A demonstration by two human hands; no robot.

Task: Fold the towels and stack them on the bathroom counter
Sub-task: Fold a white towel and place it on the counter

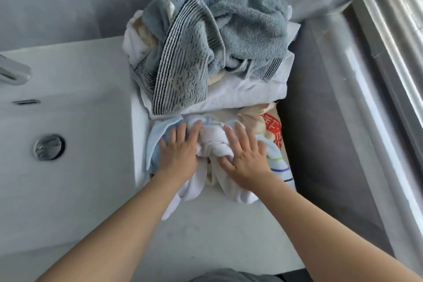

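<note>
2 bare hands lie flat on a bunched white towel (214, 144) at the near end of the bathroom counter (219, 231). The left hand (179, 150) has its fingers straight and a little spread, palm down, pressing the left side of the bundle where a pale blue towel (153, 144) shows under and beside it. The right hand (246, 159) is likewise flat, fingers straight and fanned, pressing the right side of the same white towel; neither hand curls round anything. Between the 2 hands the white cloth is rucked into folds, and its lower ends trail toward the counter's near edge.

Under the right hand's outer edge lies a white towel with thin coloured stripes (280, 167), and just beyond it a cream cloth with red printed characters (271, 125) (the characters are too blurred to read).

Behind these, touching them, sits an unfolded heap: a grey-blue towel (240, 23) with dark striped bands is crumpled on top, draped over a large white towel (240, 91) and bits of cream fabric at the left.

Left of the counter is the white sink (91, 167), with its round metal drain (49, 146), an overflow slot (26, 101) and part of a chrome tap (12, 72) at the frame's edge. Right of the counter the grey floor (320, 121) drops away, bordered by a metal door frame (389, 75).
</note>
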